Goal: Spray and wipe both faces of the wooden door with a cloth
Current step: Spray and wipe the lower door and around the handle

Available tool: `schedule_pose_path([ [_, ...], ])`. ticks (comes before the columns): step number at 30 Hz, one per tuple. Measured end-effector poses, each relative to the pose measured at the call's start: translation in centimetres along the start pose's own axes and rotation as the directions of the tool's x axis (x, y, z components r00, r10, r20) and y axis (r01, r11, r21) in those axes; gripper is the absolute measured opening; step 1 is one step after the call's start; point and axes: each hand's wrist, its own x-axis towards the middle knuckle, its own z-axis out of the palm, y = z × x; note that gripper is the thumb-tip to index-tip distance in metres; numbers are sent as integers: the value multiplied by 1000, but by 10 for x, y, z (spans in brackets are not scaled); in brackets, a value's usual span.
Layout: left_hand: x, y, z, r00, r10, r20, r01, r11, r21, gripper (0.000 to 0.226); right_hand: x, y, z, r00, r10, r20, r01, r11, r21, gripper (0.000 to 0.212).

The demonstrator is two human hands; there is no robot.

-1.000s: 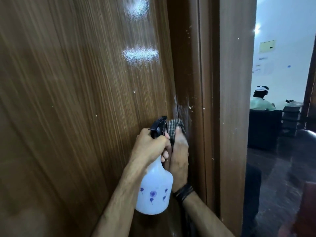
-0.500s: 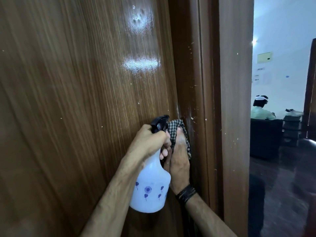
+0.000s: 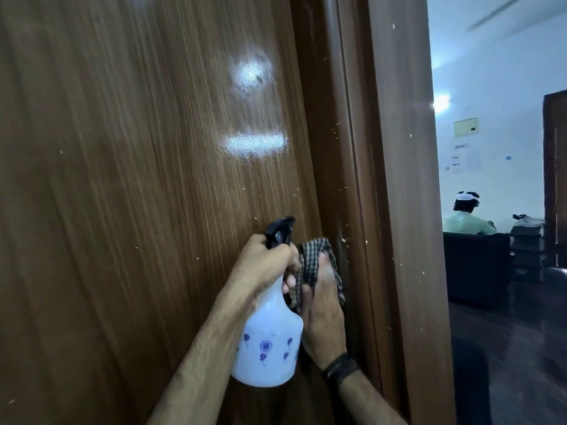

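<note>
Now your left hand clenches the spray bottle, aimed at the door; your right hand grips the cloth beside the bottle, ready to wipe.

We face the wooden door, its grained face filling the left. Two misty spray patches sit on it, one above the other, among scattered pale specks. The checked cloth lies against its right edge. Far right, a dark floor carries a sofa.
</note>
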Motion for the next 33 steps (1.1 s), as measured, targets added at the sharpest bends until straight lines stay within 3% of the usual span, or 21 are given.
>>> schedule_pose_path([
  [3,-7,0,-7,1000,16,-26,-16,1000,11,14,-3,-7,0,999,-14,-33,13,999,-29,55],
  [7,-15,12,-17,996,77,-54,-76,997,15,15,82,-42,0,997,-63,-52,65,997,42,52],
  [12,-18,24,-24,988,136,-74,-137,990,-16,18,165,-68,2,979,-185,-82,181,982,-62,51],
  [16,-22,17,-24,986,131,-105,-133,991,-12,19,111,-40,-1,981,-186,-53,183,982,-53,53],
  [20,-38,-17,-18,989,63,-133,-64,998,-3,16,14,2,-4,995,-94,21,96,993,-72,57],
  [25,-58,-75,1,982,-55,-181,53,998,-19,17,-53,28,-19,1000,4,14,-3,999,-32,51],
  [28,-68,-112,17,962,-87,-261,76,996,-51,20,-49,27,-26,998,-37,46,40,998,-48,47],
  [33,-104,-186,54,911,-179,-372,163,984,-74,23,-89,49,-46,968,-59,244,95,986,-137,42],
])
